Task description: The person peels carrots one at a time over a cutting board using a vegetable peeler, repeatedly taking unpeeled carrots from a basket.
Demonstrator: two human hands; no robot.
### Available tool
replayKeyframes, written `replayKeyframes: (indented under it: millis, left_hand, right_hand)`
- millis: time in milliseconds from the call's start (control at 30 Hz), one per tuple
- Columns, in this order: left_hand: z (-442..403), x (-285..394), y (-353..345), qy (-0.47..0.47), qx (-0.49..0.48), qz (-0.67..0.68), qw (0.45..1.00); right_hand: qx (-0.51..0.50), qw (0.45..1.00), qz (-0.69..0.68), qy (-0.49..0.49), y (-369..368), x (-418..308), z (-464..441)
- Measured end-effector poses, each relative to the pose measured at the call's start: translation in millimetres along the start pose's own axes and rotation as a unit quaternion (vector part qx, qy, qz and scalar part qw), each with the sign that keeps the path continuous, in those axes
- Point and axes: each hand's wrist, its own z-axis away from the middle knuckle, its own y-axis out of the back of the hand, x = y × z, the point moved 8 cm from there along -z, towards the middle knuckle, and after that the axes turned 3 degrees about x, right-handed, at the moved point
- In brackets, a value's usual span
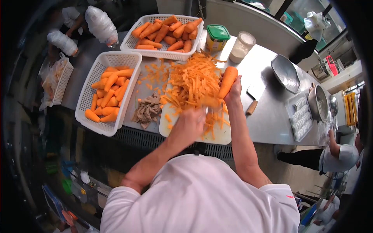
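Note:
My right hand [234, 90] grips a large carrot [228, 80], which is held up at a tilt over the right side of a peel heap. Closed just below and to the left, my left hand [189, 125] holds a peeler [209, 110], smeared by motion and partly hidden. Orange carrot peels [194, 79] are piled beneath and beyond both hands. They cover much of a white cutting board [221, 136]. A crumpled brown cloth [147, 110] lies at the board's left edge.
White baskets of carrots stand at left [82, 99] and at the back [128, 44]. Behind the peels are a green-lidded tub [217, 37] and a clear container [241, 47]. A wooden-handled blade [254, 95], a metal tray [285, 73] and a tray of white rolls [301, 116] lie right. A person [337, 157] stands far right.

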Motion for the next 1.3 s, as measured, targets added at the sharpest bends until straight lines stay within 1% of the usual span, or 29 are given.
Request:
replayKeyframes:
  millis: [67, 100, 167, 200, 267, 333, 367, 400, 467, 500, 533, 567, 633, 667, 733, 800, 833, 867, 933, 967, 1000, 1033, 1067, 1133, 1167, 1200, 1233, 1267, 1300]
  left_hand:
    - [-43, 1, 27, 0.011, 0.125, -0.035, 0.991]
    - [-63, -6, 24, 0.013, 0.130, -0.036, 0.991]
    - [-91, -21, 15, -0.003, 0.141, -0.053, 0.989]
    - [-81, -21, 12, -0.002, 0.142, -0.055, 0.988]
    - [-43, -11, -4, -0.021, 0.122, -0.110, 0.986]
    - [-15, -9, 6, -0.009, 0.096, -0.079, 0.992]
    - [-10, -8, 10, -0.023, 0.078, -0.052, 0.995]
    - [-3, -4, 10, -0.029, 0.061, -0.022, 0.997]
    - [-42, 3, 25, -0.022, 0.098, -0.033, 0.994]
    - [-66, 0, 30, -0.039, 0.135, -0.047, 0.989]
    - [-76, -1, 32, -0.055, 0.172, -0.062, 0.982]
    - [-75, -11, 22, -0.053, 0.176, -0.063, 0.981]
    - [-69, -17, 3, -0.082, 0.188, -0.153, 0.967]
    - [-51, -17, 0, -0.086, 0.185, -0.154, 0.967]
    - [-10, -11, 2, -0.005, 0.080, -0.093, 0.992]
    - [-15, 0, 15, -0.021, 0.070, -0.055, 0.996]
    - [-14, 1, 18, -0.028, 0.069, -0.019, 0.997]
    - [-30, -2, 20, -0.025, 0.074, -0.019, 0.997]
    - [-70, -5, 34, -0.040, 0.175, -0.067, 0.981]
    - [-73, -9, 27, -0.040, 0.180, -0.068, 0.981]
    - [-77, -11, 19, -0.034, 0.172, -0.097, 0.980]
    - [-79, -13, 12, -0.029, 0.164, -0.126, 0.978]
    - [-64, -16, 8, -0.031, 0.161, -0.127, 0.978]
    - [-19, -9, 3, 0.004, 0.087, -0.093, 0.992]
    - [-14, -8, 9, 0.000, 0.081, -0.092, 0.992]
    - [-9, -5, 14, -0.023, 0.070, -0.055, 0.996]
    - [-4, 1, 16, -0.041, 0.060, -0.016, 0.997]
    - [-12, 1, 16, -0.036, 0.060, -0.014, 0.997]
    - [-37, 3, 29, -0.018, 0.103, -0.034, 0.994]
  right_hand:
    - [0.004, 1.000, 0.010, -0.020, -23, 3, 19]
    - [-0.045, 0.996, 0.071, -0.018, -18, 13, 15]
    - [-0.039, 0.998, 0.046, -0.009, -32, 21, 20]
    - [-0.028, 0.999, 0.018, 0.002, -35, 22, 22]
    - [-0.040, 0.999, -0.015, -0.008, -27, 18, 10]
    - [0.022, 0.999, -0.020, 0.036, -10, 2, 6]
    - [-0.021, 1.000, -0.013, 0.009, 9, 7, -10]
    - [-0.013, 1.000, -0.010, 0.007, 13, 9, -6]
    - [0.011, 0.999, 0.028, 0.031, -2, 10, 2]
    - [-0.008, 0.996, 0.087, 0.020, -5, 14, 8]
    - [-0.013, 0.996, 0.089, 0.018, -12, 19, 9]
    - [-0.009, 0.998, 0.068, 0.007, -18, 24, 10]
    - [-0.004, 0.999, 0.046, -0.002, -28, 24, 14]
    - [0.013, 1.000, 0.027, 0.004, -30, 16, 15]
    - [0.035, 0.999, 0.004, 0.018, -18, 5, 7]
    - [-0.034, 0.999, 0.001, 0.024, 3, 9, -12]
    - [-0.029, 0.999, 0.004, 0.018, 4, 10, -2]
    - [-0.033, 0.999, 0.008, -0.008, -4, 12, 3]
    - [-0.043, 0.998, 0.013, -0.036, -23, 22, 11]
    - [-0.033, 0.999, 0.010, -0.027, -28, 27, 15]
    - [-0.021, 1.000, 0.007, -0.018, -29, 29, 17]
    - [-0.038, 0.999, 0.005, -0.010, -35, 27, 16]
    - [-0.037, 0.999, 0.003, -0.008, -35, 23, 16]
    - [0.021, 1.000, -0.005, 0.010, -28, 5, 22]
    - [0.026, 0.999, 0.002, 0.029, -6, 6, 4]
    - [0.031, 0.999, 0.001, 0.031, -4, 2, 1]
    - [0.002, 1.000, 0.009, 0.029, -5, 3, 2]
    - [-0.031, 0.999, 0.018, 0.026, -8, 5, 5]
    - [-0.014, 0.998, 0.044, 0.035, -15, 6, 11]
